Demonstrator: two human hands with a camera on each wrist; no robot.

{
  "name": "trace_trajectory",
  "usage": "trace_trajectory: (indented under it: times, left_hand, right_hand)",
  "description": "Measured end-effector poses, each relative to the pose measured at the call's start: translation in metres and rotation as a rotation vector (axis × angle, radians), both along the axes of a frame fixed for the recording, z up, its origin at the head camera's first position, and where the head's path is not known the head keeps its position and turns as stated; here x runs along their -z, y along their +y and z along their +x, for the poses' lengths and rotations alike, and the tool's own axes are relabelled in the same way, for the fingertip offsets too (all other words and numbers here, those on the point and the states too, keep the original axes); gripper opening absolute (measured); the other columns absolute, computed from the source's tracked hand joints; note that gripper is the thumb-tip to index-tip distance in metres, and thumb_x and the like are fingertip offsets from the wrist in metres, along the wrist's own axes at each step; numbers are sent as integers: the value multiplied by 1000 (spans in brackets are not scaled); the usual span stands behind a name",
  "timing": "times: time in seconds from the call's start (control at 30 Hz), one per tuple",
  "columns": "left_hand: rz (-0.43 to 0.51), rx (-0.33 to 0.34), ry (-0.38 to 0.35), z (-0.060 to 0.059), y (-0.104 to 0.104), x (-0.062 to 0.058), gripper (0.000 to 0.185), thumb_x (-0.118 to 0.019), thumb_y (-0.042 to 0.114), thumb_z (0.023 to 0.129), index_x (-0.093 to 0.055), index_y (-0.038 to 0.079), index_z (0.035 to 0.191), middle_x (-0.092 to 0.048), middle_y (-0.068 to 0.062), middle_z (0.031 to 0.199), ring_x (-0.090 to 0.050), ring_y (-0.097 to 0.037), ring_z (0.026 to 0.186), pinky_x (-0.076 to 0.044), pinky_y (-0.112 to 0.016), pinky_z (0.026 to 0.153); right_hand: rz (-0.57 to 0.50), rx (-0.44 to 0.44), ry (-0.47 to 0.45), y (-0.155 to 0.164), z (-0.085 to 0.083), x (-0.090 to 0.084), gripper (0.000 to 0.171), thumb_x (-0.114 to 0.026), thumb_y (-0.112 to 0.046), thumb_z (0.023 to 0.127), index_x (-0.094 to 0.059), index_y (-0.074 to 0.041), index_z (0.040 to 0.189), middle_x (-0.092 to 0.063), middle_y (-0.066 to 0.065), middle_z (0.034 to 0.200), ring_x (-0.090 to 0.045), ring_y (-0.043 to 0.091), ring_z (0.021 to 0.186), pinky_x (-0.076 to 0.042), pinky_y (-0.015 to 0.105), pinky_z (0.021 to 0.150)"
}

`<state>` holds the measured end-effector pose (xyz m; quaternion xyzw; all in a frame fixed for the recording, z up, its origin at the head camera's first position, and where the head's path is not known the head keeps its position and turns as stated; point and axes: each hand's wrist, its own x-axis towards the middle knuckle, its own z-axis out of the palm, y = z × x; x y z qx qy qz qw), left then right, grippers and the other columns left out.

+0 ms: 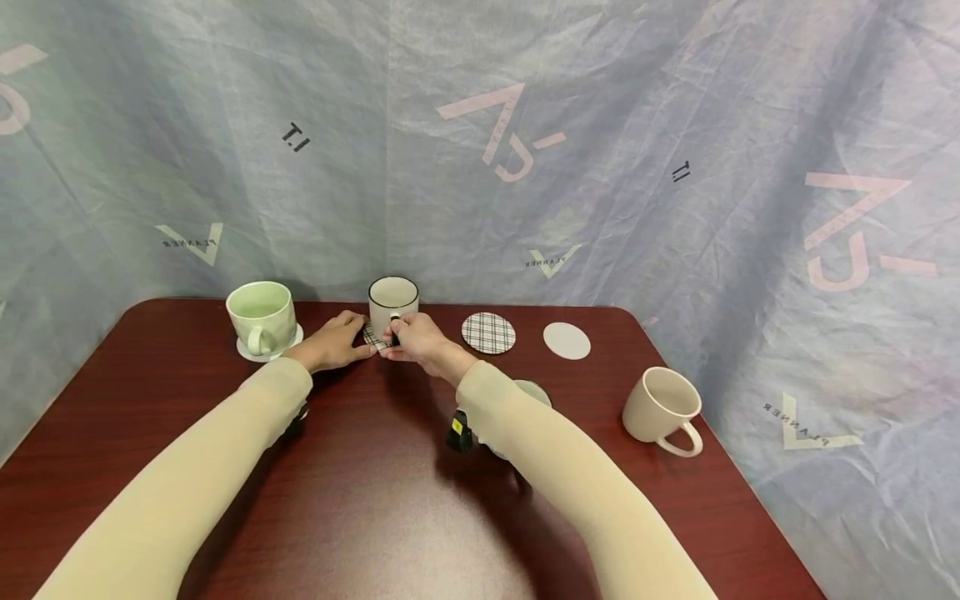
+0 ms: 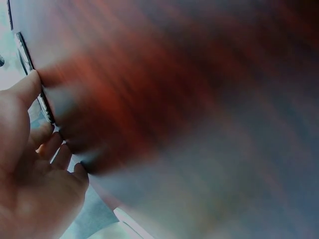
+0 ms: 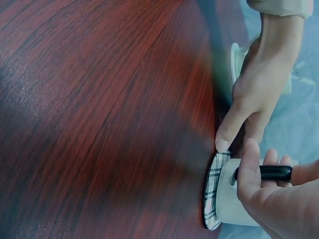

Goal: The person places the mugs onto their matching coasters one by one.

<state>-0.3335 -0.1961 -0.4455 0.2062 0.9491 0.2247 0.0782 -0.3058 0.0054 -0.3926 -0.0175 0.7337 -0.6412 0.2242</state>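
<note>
A white mug with a black rim (image 1: 392, 293) stands upright on a black-and-white plaid coaster (image 3: 213, 191) near the table's back edge. My right hand (image 1: 422, 340) grips the mug's black handle (image 3: 275, 173), thumb on the near side. To the left of it, my left hand (image 1: 333, 343) rests on the table with spread fingers. Its thumb (image 3: 223, 144) touches the coaster's edge. In the left wrist view, only a sliver of the coaster (image 2: 46, 107) shows past the thumb, and the mug is hardly visible.
A green mug (image 1: 262, 312) sits on a white coaster (image 1: 244, 350) at the back left. Right of my hands lie another plaid coaster (image 1: 488, 333) and a white round one (image 1: 567, 341). A beige mug (image 1: 660, 404) stands further right. My right forearm mostly hides another mug (image 1: 535, 391).
</note>
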Motion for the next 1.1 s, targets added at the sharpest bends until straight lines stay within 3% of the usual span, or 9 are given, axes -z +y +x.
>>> trace_trajectory:
  times: [0.27,0.6,0.8,0.93,1.1]
  left_hand:
    - [15,2,7,2,0,-1,74,-60,32,108,-34,-16,156,-30,-38,159,-29,-58,148,-28,-66,122]
    - [17,3,-17,-3,-4,5,79,-58,39,109,-28,-14,160,-26,-37,162,-25,-56,151,-25,-65,124]
    - [0,-1,-22,-6,-5,7,83,-58,42,109,-26,-14,161,-24,-37,163,-24,-57,152,-25,-66,123]
    - [11,0,-20,-7,-3,8,82,-57,42,109,-26,-13,161,-24,-36,163,-23,-55,152,-24,-65,124]
    - [20,-12,-2,-4,-1,7,77,-59,35,109,-29,-15,159,-27,-37,162,-26,-56,151,-25,-65,124]
  right_hand:
    - [-4,-30,3,1,1,2,32,-39,-14,117,-58,11,124,-56,33,142,-65,44,126,-54,45,108]
    - [15,-100,-2,7,1,-1,36,-36,-15,118,-55,14,129,-54,33,143,-65,44,127,-54,44,108]
    - [146,-155,104,9,0,-3,38,-39,-15,117,-60,16,125,-60,31,137,-69,45,119,-55,49,106]
    - [258,-156,171,14,1,-7,37,-44,-16,116,-62,12,133,-59,28,136,-73,41,114,-60,45,99]
    - [282,-145,153,23,3,-15,40,-50,-14,113,-55,7,147,-59,26,143,-69,45,119,-59,47,101]
